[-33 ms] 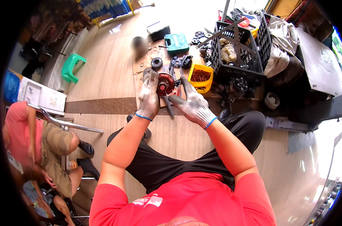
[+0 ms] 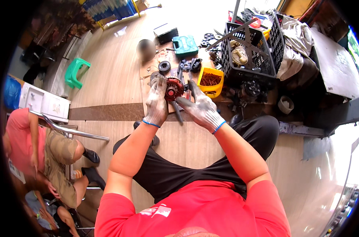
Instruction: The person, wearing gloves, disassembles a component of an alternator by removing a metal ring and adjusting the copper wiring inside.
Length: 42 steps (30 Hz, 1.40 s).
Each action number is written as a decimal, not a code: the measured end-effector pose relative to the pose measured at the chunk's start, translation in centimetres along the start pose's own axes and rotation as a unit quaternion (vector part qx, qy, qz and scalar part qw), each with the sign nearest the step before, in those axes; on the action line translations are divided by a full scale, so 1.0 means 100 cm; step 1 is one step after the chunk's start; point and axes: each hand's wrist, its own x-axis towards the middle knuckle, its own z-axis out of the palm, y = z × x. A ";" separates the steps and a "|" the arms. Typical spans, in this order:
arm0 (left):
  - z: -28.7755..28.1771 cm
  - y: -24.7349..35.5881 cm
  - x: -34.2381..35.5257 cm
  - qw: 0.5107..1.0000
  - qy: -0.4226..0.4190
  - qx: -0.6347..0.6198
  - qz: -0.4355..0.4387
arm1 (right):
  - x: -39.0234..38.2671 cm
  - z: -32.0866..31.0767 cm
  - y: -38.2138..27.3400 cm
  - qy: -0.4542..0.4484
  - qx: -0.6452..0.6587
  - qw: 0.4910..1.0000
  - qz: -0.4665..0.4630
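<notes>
Crate [image 2: 262,74], black, mesh-walled: pale crumpled item [image 2: 240,55] inside. Teal case [image 2: 185,45]: contents not visible. Yellow tub [image 2: 212,94]: many thin rust-brown pieces [image 2: 209,79]. Pale print [image 2: 162,211] on red shirt [image 2: 203,201]. Left hand [image 2: 157,102], gloved, closed on left edge of round red-brown part [image 2: 173,90], which sits between both hands, left of tub. Right hand [image 2: 202,107], gloved, apart from left: thumb and fingers spread, thumb near part; contact cannot be told.
</notes>
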 end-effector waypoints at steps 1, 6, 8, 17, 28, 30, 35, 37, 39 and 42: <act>0.012 0.023 -0.002 0.997 -0.030 -0.041 -0.062 | 0.011 0.007 0.017 0.006 0.110 0.993 0.041; 0.010 0.042 -0.009 0.994 -0.007 -0.016 -0.105 | -0.002 0.013 0.028 0.022 0.149 0.988 0.018; 0.006 0.041 -0.008 0.997 -0.032 0.067 -0.034 | -0.008 0.001 0.017 0.023 0.121 0.991 0.052; 0.012 0.059 -0.004 0.953 -0.054 -0.196 -0.227 | 0.005 -0.014 0.047 0.033 0.097 0.992 0.073; 0.012 0.063 -0.002 0.984 0.006 -0.042 -0.174 | -0.043 -0.056 -0.006 -0.247 0.247 0.919 0.183; 0.010 0.069 -0.005 0.988 -0.017 0.018 -0.151 | -0.038 -0.076 -0.015 -0.212 0.187 0.951 0.127; 0.003 0.084 0.005 0.974 -0.165 -0.004 -0.158 | -0.024 -0.115 0.014 -0.083 0.116 0.985 0.100; 0.001 0.073 0.010 0.956 -0.173 -0.107 -0.210 | -0.028 -0.122 0.044 -0.067 0.040 0.996 0.038; -0.002 0.074 0.010 0.917 -0.181 -0.213 -0.285 | -0.034 -0.125 0.059 -0.069 -0.009 0.997 0.045; -0.013 0.056 0.015 0.880 -0.122 -0.321 -0.329 | -0.057 -0.115 0.064 -0.090 0.028 0.989 0.118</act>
